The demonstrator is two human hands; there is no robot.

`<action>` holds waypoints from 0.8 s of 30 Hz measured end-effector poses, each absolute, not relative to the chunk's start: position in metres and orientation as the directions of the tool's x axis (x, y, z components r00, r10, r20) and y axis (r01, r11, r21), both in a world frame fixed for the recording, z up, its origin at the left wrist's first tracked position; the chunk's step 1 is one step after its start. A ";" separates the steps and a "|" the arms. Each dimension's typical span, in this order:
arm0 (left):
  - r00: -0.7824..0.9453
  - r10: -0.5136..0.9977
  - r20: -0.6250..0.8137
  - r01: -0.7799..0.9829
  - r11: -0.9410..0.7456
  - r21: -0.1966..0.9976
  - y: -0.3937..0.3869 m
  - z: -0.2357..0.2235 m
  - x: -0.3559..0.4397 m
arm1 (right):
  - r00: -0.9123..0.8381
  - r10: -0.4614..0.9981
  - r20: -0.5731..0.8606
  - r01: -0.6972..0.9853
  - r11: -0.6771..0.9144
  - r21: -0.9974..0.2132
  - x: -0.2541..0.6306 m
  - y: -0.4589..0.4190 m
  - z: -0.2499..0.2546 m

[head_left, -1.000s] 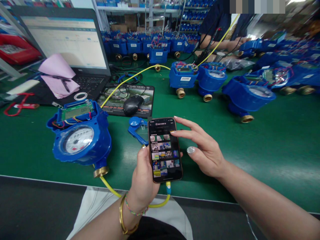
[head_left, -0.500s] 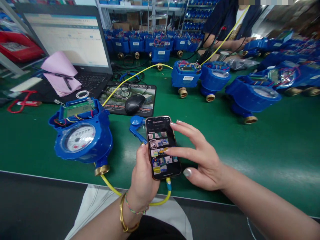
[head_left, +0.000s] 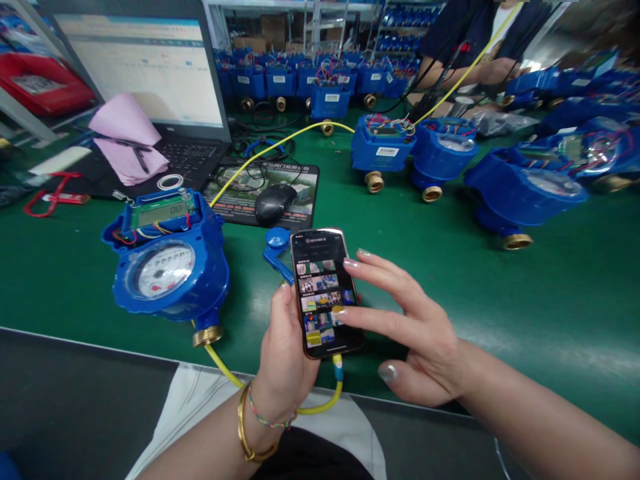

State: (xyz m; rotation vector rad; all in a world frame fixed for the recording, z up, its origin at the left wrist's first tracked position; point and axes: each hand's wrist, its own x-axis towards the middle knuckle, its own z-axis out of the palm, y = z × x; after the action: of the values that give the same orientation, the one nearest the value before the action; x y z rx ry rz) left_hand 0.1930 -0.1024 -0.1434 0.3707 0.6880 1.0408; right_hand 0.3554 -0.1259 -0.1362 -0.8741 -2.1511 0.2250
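My left hand [head_left: 287,350] grips a black smartphone [head_left: 323,283] upright above the table's near edge; its screen shows a grid of small pictures. A yellow cable [head_left: 327,400] is plugged into the phone's bottom and loops under my wrist. My right hand [head_left: 410,327] is spread open beside the phone, one fingertip touching the lower part of the screen. To the left stands a blue water meter [head_left: 167,267] with a white dial, an open top with a small display, and a brass fitting.
On the green table [head_left: 525,313]: an open laptop [head_left: 145,73] with pink cloth, a black mouse [head_left: 274,203] on a mat, a blue cover piece [head_left: 277,243], and several blue meters [head_left: 383,150] middle and right. Another person's arm [head_left: 480,70] rests at the far right.
My right hand has slid down and nearer me, its fingertip moving from the upper screen to the lower part. The view has shifted slightly; the left hand still holds the phone.
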 end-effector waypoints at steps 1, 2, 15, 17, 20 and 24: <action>0.328 0.880 -0.342 -0.658 0.473 0.586 -0.102 -0.143 0.192 | -0.410 0.670 0.619 0.525 0.728 -0.440 0.356 -0.125 -0.136; 0.327 0.881 -0.343 -0.656 0.473 0.588 -0.101 -0.142 0.191 | -0.379 0.687 0.621 0.538 0.709 -0.456 0.357 -0.124 -0.135; 0.359 0.901 -0.246 -0.677 0.432 0.596 -0.103 -0.144 0.184 | -0.335 0.708 0.622 0.581 0.675 -0.455 0.355 -0.122 -0.135; 0.362 0.899 -0.247 -0.674 0.435 0.598 -0.103 -0.146 0.184 | -0.333 0.705 0.626 0.583 0.676 -0.451 0.355 -0.121 -0.134; 0.369 0.898 -0.240 -0.671 0.436 0.599 -0.103 -0.146 0.184 | -0.330 0.706 0.626 0.582 0.674 -0.454 0.356 -0.121 -0.133; 0.365 0.903 -0.225 -0.685 0.424 0.592 -0.102 -0.145 0.183 | -0.327 0.707 0.627 0.574 0.676 -0.462 0.356 -0.121 -0.133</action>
State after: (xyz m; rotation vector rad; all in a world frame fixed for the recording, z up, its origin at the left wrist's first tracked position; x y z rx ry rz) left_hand 0.1834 -0.1022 -0.1448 0.4376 0.5728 1.0643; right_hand 0.3556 -0.1207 -0.1334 -0.9883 -2.0283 0.1955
